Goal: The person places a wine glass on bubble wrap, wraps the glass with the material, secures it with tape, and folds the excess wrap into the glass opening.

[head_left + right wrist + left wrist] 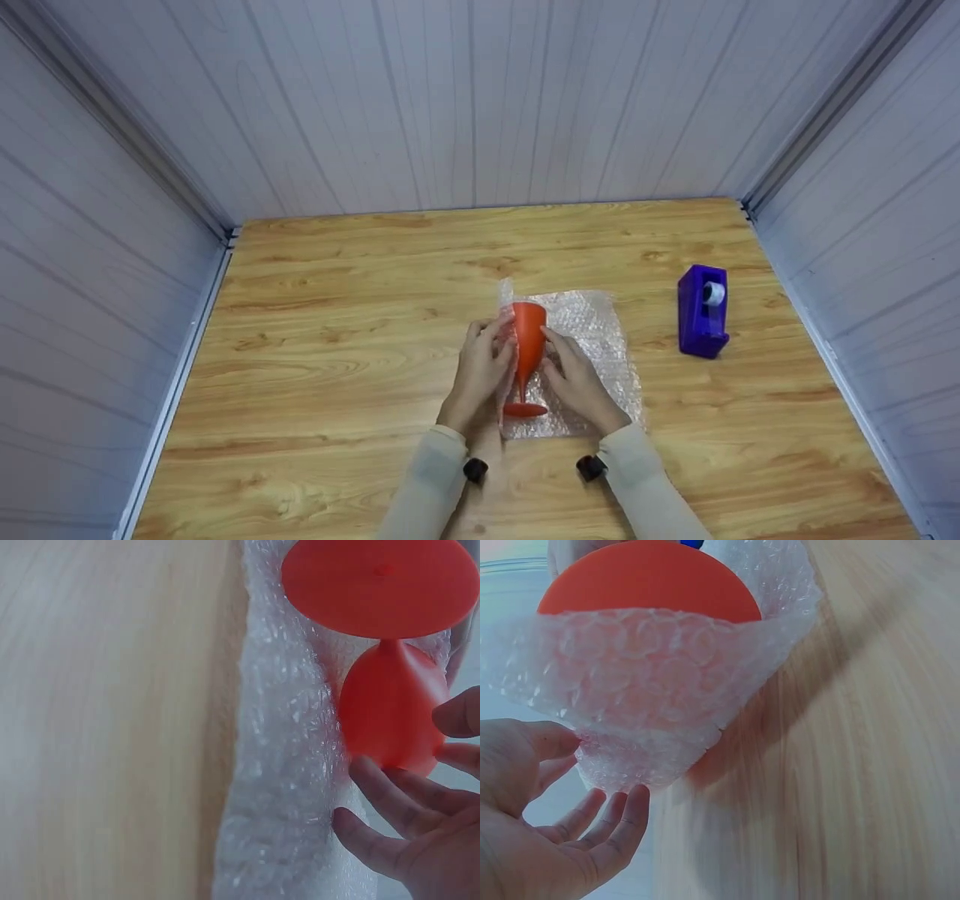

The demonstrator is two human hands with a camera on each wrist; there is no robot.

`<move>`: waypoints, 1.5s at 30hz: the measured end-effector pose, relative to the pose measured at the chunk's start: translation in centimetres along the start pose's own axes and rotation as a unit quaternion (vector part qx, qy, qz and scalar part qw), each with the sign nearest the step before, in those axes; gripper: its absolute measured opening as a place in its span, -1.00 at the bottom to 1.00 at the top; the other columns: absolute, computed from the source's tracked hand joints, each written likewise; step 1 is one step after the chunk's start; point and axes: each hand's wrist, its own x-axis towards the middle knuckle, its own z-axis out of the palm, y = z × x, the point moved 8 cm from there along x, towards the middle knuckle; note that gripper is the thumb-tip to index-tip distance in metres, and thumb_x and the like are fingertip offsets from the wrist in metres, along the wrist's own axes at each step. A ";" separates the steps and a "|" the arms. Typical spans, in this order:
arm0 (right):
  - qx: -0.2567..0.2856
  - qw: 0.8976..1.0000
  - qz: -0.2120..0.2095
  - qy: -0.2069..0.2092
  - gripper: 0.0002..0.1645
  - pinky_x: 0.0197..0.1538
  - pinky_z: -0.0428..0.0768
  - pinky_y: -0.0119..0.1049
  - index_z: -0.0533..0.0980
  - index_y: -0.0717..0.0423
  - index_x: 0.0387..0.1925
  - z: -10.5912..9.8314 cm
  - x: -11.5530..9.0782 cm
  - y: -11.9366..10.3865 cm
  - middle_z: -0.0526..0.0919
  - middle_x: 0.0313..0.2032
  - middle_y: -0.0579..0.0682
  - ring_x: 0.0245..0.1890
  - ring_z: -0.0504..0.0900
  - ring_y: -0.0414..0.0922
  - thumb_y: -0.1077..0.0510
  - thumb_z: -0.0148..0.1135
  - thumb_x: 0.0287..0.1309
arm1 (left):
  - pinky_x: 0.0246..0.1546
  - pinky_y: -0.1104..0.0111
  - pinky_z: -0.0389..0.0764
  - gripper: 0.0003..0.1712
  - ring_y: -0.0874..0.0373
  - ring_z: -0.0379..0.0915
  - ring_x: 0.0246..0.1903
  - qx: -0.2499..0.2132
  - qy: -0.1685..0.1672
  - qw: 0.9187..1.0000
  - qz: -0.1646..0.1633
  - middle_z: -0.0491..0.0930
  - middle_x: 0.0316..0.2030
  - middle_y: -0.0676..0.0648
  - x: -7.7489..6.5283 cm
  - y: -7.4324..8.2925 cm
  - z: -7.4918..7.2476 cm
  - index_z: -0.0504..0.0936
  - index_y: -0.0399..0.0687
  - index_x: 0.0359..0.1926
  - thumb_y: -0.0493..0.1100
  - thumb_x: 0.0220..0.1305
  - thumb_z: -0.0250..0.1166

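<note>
An orange goblet lies on a sheet of bubble wrap, its round foot toward the person. The wrap's left part is turned up along the goblet's left side and covers some of the bowl. My left hand holds this raised part, thumb and fingertips on the wrap, as the left wrist view shows. My right hand touches the bowl's right side with its fingertips, fingers spread and slightly bent. Seen in the right wrist view, the bowl stands beside the fingers, with the thumb near its other side.
A purple tape dispenser with a roll of clear tape stands at the right on the wooden table. Pale panelled walls enclose the table at the back and both sides. Each wrist carries a small black camera.
</note>
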 end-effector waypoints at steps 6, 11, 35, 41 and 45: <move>0.000 1.000 -0.010 0.012 -0.37 0.11 0.59 -0.13 0.32 0.36 0.37 -0.4 0.1 0.0 0.42 0.25 0.21 0.06 0.60 0.11 0.38 0.18 0.28 | 0.04 0.15 0.58 -0.56 -0.04 0.51 0.03 0.031 0.018 0.998 0.052 0.49 0.11 -0.24 0.2 1.1 0.2 0.62 -0.13 0.21 -0.29 0.31 0.35; -0.011 1.000 0.002 0.005 -0.35 0.15 0.56 -0.05 0.31 0.32 0.37 -0.6 -0.1 0.3 0.45 0.24 0.20 0.08 0.58 0.10 0.37 0.19 0.27 | 0.17 0.13 0.50 -0.57 -0.06 0.48 0.12 0.038 0.018 0.997 0.065 0.49 0.12 -0.22 0.2 1.5 0.5 0.63 -0.14 0.19 -0.28 0.30 0.36; -0.005 1.000 -0.018 0.025 -0.37 0.23 0.48 0.02 0.31 0.44 0.35 -0.8 -0.3 -0.4 0.41 0.22 0.30 0.17 0.50 0.20 0.44 0.15 0.24 | 0.15 0.09 0.51 -0.59 -0.10 0.49 0.09 0.090 0.019 0.993 0.075 0.53 0.10 -0.22 0.4 2.3 1.2 0.61 -0.21 0.12 -0.26 0.25 0.40; -0.007 1.000 -0.014 0.023 -0.35 0.20 0.52 -0.07 0.31 0.40 0.36 -1.3 -0.1 -0.5 0.41 0.23 0.27 0.12 0.54 0.15 0.44 0.14 0.23 | 0.17 0.09 0.49 -0.62 -0.09 0.46 0.12 0.105 0.013 0.992 0.068 0.51 0.14 -0.20 0.4 2.3 1.7 0.63 -0.14 0.11 -0.20 0.28 0.38; -0.025 1.000 -0.010 0.004 -0.29 0.06 0.61 -0.13 0.31 0.16 0.44 -1.1 -0.1 -0.6 0.40 0.22 0.25 0.00 0.60 0.06 0.39 0.15 0.26 | 0.14 0.08 0.51 -0.64 -0.10 0.46 0.12 0.118 0.017 0.990 0.076 0.50 0.17 -0.19 0.3 2.7 1.8 0.63 -0.13 0.10 -0.19 0.29 0.37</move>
